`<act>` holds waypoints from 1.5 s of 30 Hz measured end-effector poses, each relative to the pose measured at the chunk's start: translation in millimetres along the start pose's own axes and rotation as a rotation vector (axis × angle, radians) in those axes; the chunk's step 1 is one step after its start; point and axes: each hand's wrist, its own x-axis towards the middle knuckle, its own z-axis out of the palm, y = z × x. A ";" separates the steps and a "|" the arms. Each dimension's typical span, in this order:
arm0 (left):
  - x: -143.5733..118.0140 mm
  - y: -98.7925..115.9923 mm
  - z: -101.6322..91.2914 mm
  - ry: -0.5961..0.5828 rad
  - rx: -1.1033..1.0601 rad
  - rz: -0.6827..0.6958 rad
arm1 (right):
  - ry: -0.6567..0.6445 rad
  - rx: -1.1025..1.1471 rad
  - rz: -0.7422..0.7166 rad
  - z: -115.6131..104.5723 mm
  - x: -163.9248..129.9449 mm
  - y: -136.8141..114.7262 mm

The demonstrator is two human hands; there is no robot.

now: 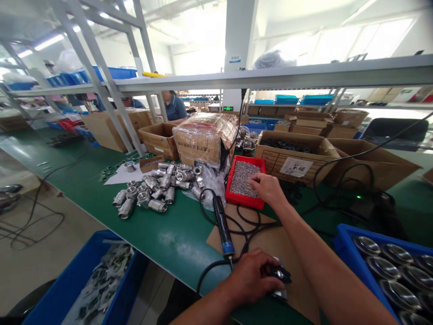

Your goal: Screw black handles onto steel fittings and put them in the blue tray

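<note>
My left hand [253, 275] is closed around a small black part [280, 273] low in the view, above a sheet of brown cardboard [294, 257]. Thumb and fingers of my right hand [269, 188] are pinched together over a red tray [245, 201] full of tiny shiny metal pieces [241, 178], which look like screws. Whatever is between those fingertips is too small to make out. A black electric screwdriver [221, 223] with a blue band lies between the metal fittings and my left hand, its tip close to that hand.
Several metal valve fittings [157, 185] are heaped at left centre. Cardboard boxes [199, 146] line the back. A blue crate [345, 234] of round metal parts stands right; a blue bin [130, 275] sits below the green table [176, 243]. Black cable [206, 268] loops near the screwdriver.
</note>
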 end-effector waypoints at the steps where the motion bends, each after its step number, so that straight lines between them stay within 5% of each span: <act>1: -0.1 0.8 -0.2 -0.005 0.006 0.000 | 0.012 0.047 0.020 -4.1 -14.5 1.1; 8: 0.3 3.7 0.9 -0.047 0.048 -0.008 | -0.005 0.678 0.314 -31.2 -144.5 15.2; 14: 2.2 0.9 2.4 -0.078 0.047 -0.028 | -0.139 0.794 0.441 -43.6 -221.5 29.3; 21: 1.0 0.2 2.7 -0.073 0.096 -0.007 | -0.235 0.716 0.270 -38.5 -241.8 31.7; 29: 0.7 5.4 2.3 -0.073 0.108 -0.012 | -0.221 1.115 0.737 -23.7 -244.0 13.4; 32: 2.0 5.9 2.5 -0.071 0.103 -0.019 | -0.289 1.055 0.673 -25.2 -239.4 22.0; 35: 3.2 5.4 2.6 -0.072 0.088 -0.039 | -0.187 0.774 0.506 -23.9 -212.5 33.0; 39: -0.1 4.1 4.5 -0.083 0.108 -0.052 | 0.062 0.348 0.189 -14.8 -141.4 15.7; 42: -1.0 -1.7 5.7 -0.081 0.183 -0.054 | 0.004 0.067 -0.022 -2.3 -75.8 -4.4; 45: 3.8 -9.3 6.2 -0.083 0.221 -0.037 | -0.043 -0.042 0.008 14.8 -19.1 -6.5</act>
